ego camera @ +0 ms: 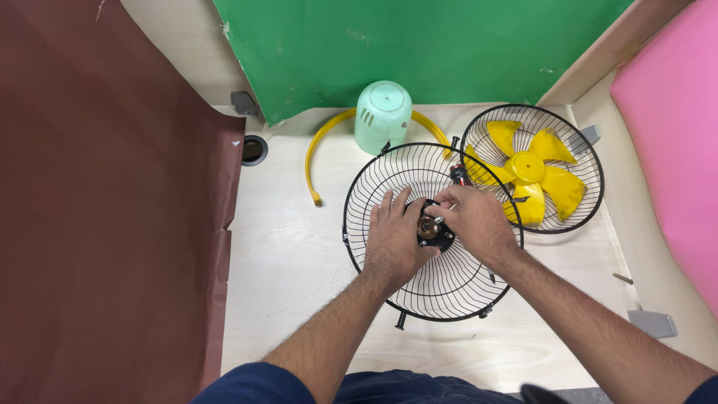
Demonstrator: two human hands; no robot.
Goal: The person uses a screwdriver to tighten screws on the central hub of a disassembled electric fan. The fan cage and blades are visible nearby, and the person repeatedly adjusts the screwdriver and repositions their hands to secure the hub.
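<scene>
A round black wire fan guard point(389, 176) lies flat on the pale wooden table point(284, 247). My left hand point(390, 238) rests palm down on its wires, fingers spread beside the black hub point(434, 233) at the centre. My right hand point(474, 219) sits over the hub's right side, its fingertips pinched on a small metal part at the motor shaft. A second black guard point(591, 161) to the right holds a yellow fan blade point(532, 173).
A mint green motor cover point(383, 116) stands behind the guard, with a yellow curved ring piece point(318, 150) around it. Brown sheet point(105, 202) covers the left, green board point(419, 45) the back, pink panel point(673, 120) the right. A small screw point(622, 278) lies at right.
</scene>
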